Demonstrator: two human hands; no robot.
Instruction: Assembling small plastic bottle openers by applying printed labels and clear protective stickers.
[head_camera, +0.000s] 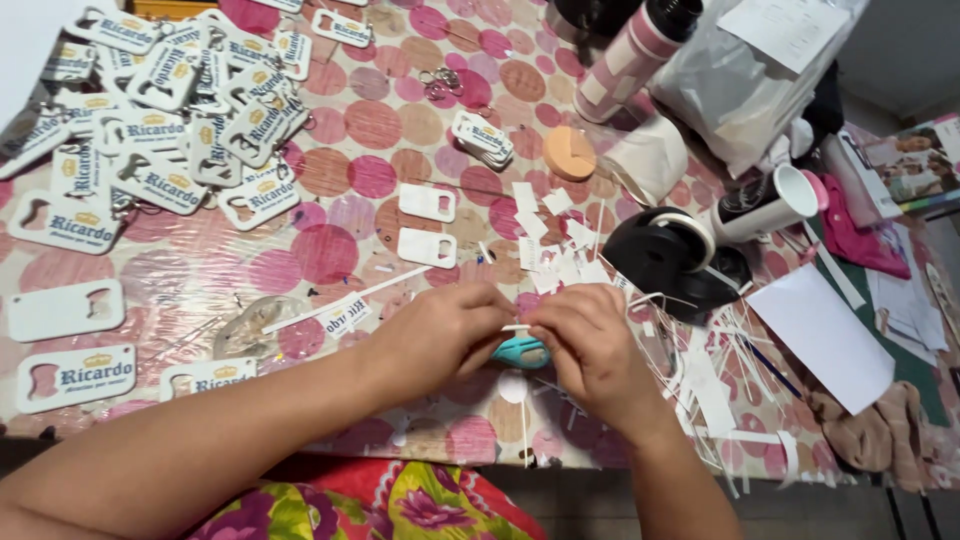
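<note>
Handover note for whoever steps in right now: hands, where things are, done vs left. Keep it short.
Left hand and right hand meet at the table edge, together pinching a small white strip above a teal tool.
Finished printed tags are piled far left; two blank white tags lie mid-table.
White paper offcuts are scattered to the right, by the black tape dispenser.
Done: the printed pile. Left: the blanks.

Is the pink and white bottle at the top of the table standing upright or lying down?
Lying down: the pink and white bottle rests tilted on its side on the table, dark cap pointing to the upper right.
</note>
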